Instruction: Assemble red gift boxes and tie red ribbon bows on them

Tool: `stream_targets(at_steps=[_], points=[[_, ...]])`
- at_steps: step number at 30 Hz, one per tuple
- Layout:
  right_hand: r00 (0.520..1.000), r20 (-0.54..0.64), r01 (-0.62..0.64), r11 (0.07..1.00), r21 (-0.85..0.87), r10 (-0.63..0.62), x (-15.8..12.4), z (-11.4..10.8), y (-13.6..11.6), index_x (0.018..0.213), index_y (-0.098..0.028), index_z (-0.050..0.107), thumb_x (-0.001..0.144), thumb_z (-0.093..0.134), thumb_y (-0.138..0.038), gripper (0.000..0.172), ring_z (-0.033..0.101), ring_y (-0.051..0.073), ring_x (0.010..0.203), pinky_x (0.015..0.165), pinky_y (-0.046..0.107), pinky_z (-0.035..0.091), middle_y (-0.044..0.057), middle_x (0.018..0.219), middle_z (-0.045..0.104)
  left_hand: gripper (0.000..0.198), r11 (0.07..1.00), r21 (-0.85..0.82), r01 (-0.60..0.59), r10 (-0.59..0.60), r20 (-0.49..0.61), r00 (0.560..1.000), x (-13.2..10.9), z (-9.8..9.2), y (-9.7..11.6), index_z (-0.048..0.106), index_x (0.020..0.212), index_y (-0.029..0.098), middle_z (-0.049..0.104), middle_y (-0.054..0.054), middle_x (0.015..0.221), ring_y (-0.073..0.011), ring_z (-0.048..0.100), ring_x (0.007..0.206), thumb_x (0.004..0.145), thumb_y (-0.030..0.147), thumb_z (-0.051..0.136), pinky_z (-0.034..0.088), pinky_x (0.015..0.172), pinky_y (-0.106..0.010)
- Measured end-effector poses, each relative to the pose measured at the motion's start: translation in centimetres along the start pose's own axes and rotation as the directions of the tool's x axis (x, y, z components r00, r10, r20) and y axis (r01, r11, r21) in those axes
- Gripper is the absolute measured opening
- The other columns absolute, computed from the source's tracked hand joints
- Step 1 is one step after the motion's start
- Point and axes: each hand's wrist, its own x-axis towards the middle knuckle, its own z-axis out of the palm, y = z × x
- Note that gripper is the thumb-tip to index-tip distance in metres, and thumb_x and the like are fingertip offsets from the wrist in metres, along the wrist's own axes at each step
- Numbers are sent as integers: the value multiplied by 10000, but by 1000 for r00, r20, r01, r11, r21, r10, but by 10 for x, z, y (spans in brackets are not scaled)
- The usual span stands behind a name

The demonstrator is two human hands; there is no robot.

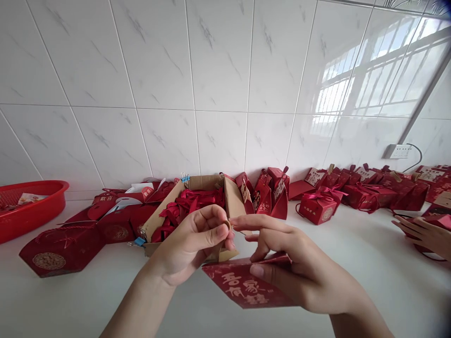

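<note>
Flat red box (246, 286) with gold characters sits at 6 o'clock, pinned under the thumb of the right hand (303, 277). Left hand (190, 246) pinches a small pale piece (229, 225), too small to identify, against the right fingertips. Cardboard box (232, 199) of red ribbons (192, 202) at 12 o'clock. Red basket (31, 206) at 9 o'clock. Another person's hand (423, 234) at 3 o'clock.

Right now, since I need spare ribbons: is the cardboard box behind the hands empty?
No, the open cardboard box holds a pile of red ribbons that reaches up near its rim.
</note>
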Motion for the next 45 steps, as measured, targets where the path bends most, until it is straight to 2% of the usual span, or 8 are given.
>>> stream_targets(at_steps=[4, 10, 14, 18, 27, 32, 40, 45], points=[[999, -22, 28, 1000, 11, -27, 0, 0, 0, 865, -198, 536, 879, 541, -75, 124, 491, 209, 1281, 1026, 323, 448, 104, 1389, 494, 188, 999, -35, 23, -23, -16, 1000, 1, -2, -3, 629, 785, 180, 669, 47, 643, -71, 640, 595, 712, 187, 802, 469, 561, -148], [999, -22, 25, 1000, -12, -26, -1, 0, 2, 847, -194, 538, 878, 564, -111, 92, 491, 234, 1280, 1037, 353, 443, 121, 1382, 501, 203, 997, -50, 54, -50, 77, 996, 1, -4, -2, 608, 740, 153, 654, 25, 642, -82, 636, 598, 710, 198, 803, 462, 562, -162], [1000, -15, 17, 1000, -14, -17, -2, 0, 2, 821, -188, 528, 881, 561, -119, 97, 524, 230, 1240, 1035, 362, 446, 127, 1382, 500, 229, 998, -16, 54, -53, 59, 997, 0, -4, -1, 601, 731, 146, 659, 15, 633, -109, 650, 595, 704, 237, 809, 473, 554, -179], [1000, -16, 22, 1000, 14, -22, -3, 1, 2, 832, -189, 537, 877, 572, -122, 87, 554, 219, 1197, 1023, 365, 459, 116, 1375, 506, 256, 998, -6, 56, -56, 62, 997, -1, -7, -2, 585, 729, 159, 656, 24, 595, -83, 605, 533, 690, 254, 819, 464, 527, -165], [1000, -10, 3, 999, 36, -3, -2, 1, -1, 825, -186, 538, 873, 578, -123, 89, 536, 232, 1231, 1029, 362, 453, 127, 1412, 477, 264, 997, 20, -77, 77, -19, 997, -2, 0, 0, 604, 701, 173, 681, 33, 577, -71, 615, 545, 661, 283, 840, 452, 536, -138], [999, -25, 28, 998, 60, -26, -1, 2, 0, 832, -189, 547, 863, 580, -92, 107, 512, 239, 1264, 1039, 382, 448, 118, 1429, 463, 295, 994, 16, -104, 105, -73, 992, -1, 1, 0, 593, 709, 179, 687, 43, 584, -79, 634, 571, 631, 279, 859, 442, 538, -144], [999, -33, 28, 998, 50, -27, -2, 2, 3, 822, -186, 535, 882, 574, -131, 91, 480, 247, 1298, 1038, 364, 449, 120, 1445, 448, 224, 996, 8, -86, 85, 69, 994, 0, -2, -4, 621, 757, 179, 703, 28, 644, -84, 639, 603, 680, 221, 828, 459, 582, -163], [1000, -21, 20, 997, 70, -19, -2, 3, 1, 806, -185, 525, 883, 572, -128, 107, 497, 242, 1280, 1023, 355, 462, 113, 1448, 449, 246, 996, 55, -72, 68, 62, 996, -4, -2, 0, 609, 698, 181, 663, 39, 629, -78, 604, 621, 661, 261, 839, 433, 595, -161]])
